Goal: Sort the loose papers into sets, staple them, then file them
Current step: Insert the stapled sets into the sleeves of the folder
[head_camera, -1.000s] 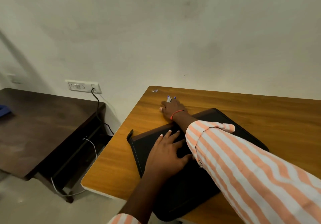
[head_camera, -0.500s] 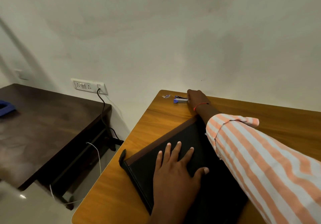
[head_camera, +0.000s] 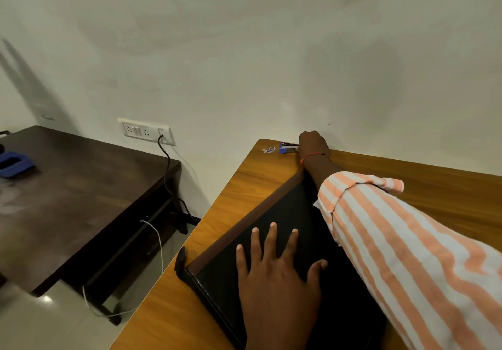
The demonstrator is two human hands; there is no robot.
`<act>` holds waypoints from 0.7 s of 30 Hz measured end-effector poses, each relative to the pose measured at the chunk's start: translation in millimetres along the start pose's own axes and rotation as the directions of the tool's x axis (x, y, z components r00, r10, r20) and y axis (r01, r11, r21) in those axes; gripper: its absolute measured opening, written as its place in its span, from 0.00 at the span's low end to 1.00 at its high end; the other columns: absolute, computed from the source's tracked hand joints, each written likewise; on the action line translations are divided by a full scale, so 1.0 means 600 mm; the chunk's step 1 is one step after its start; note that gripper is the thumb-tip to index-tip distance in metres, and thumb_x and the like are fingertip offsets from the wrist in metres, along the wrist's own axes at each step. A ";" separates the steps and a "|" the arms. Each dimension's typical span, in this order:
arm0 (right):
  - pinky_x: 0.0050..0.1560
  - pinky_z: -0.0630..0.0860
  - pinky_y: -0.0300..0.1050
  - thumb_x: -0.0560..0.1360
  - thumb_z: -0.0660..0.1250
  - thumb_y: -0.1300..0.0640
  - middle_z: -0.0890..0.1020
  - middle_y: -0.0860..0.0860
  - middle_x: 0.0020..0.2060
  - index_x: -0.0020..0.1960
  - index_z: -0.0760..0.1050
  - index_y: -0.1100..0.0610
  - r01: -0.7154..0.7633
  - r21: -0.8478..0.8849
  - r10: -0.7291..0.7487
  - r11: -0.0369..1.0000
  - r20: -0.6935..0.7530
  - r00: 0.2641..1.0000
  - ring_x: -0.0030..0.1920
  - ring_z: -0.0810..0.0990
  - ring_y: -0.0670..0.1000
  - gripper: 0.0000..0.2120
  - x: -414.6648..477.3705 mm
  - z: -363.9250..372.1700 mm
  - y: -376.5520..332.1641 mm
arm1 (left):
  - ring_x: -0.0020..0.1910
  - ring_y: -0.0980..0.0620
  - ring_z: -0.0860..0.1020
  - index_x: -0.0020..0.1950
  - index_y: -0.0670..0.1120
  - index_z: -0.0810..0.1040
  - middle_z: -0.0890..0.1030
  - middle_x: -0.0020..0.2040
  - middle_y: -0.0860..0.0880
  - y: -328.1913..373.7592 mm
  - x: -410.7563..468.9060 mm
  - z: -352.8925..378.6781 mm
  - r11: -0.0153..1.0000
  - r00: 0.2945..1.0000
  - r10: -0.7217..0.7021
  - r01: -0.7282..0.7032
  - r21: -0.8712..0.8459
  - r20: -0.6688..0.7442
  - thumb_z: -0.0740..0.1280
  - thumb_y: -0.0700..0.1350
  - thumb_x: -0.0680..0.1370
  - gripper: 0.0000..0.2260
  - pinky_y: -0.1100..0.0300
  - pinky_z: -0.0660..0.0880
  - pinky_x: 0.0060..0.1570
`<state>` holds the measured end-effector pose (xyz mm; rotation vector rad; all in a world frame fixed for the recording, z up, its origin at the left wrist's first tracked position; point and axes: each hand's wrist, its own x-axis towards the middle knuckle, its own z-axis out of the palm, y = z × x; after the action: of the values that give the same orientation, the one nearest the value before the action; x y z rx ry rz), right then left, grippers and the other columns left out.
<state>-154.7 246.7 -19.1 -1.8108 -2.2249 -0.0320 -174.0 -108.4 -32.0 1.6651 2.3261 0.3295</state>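
A black folder with a brown spine lies closed and slanted on the wooden table. My left hand rests flat on its cover with the fingers spread. My right hand reaches over the folder to the table's far left corner by the wall. Its fingers curl over the right end of a small blue stapler, which lies on the table. The fingertips are hidden. No loose papers show.
A small blue and white scrap lies just left of the stapler. A dark wooden desk with a blue object stands to the left across a gap. A wall socket has a black cable hanging down.
My right hand went from the near table to the far corner with the stapler, which now lies there. The view shifted closer. My left hand stayed flat on the folder.
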 end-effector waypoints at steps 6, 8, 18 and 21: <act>0.57 0.78 0.49 0.80 0.65 0.62 0.80 0.60 0.58 0.62 0.78 0.62 -0.026 0.037 0.024 0.999 0.032 0.999 0.57 0.81 0.59 0.11 -0.001 -0.010 0.013 | 0.76 0.53 0.30 0.80 0.68 0.45 0.39 0.83 0.56 0.003 0.000 -0.008 1.000 1.000 -0.003 0.003 0.000 0.014 0.40 0.78 0.71 0.38 0.42 0.33 0.76; 0.57 0.77 0.50 0.81 0.64 0.60 0.79 0.59 0.58 0.63 0.77 0.60 -0.031 0.067 0.030 0.997 0.020 0.999 0.57 0.80 0.59 0.12 -0.015 -0.017 0.029 | 0.79 0.51 0.32 0.80 0.67 0.45 0.40 0.83 0.55 0.005 -0.003 -0.005 1.000 1.000 -0.011 0.011 0.016 -0.006 0.45 0.77 0.75 0.35 0.43 0.33 0.76; 0.63 0.69 0.60 0.79 0.60 0.37 0.75 0.61 0.63 0.66 0.73 0.56 -0.162 -0.015 0.161 0.987 -0.056 0.985 0.64 0.73 0.63 0.26 -0.268 -0.087 0.111 | 0.82 0.41 0.41 0.83 0.56 0.52 0.47 0.84 0.47 0.030 0.005 0.002 0.977 0.966 -0.210 0.213 0.003 -0.150 0.47 0.66 0.83 0.30 0.35 0.39 0.77; 0.66 0.65 0.65 0.77 0.59 0.31 0.67 0.62 0.71 0.75 0.63 0.53 -0.370 0.099 0.365 0.924 0.063 0.929 0.70 0.66 0.65 0.36 -0.369 -0.096 0.110 | 0.82 0.39 0.43 0.83 0.54 0.54 0.49 0.84 0.46 0.041 0.011 -0.003 0.960 0.950 -0.279 0.279 -0.018 -0.137 0.51 0.62 0.84 0.28 0.34 0.39 0.77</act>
<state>-39.9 38.4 -23.1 -2.1512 -1.8349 0.2014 -154.7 -94.3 -22.7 1.3243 2.6214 0.3950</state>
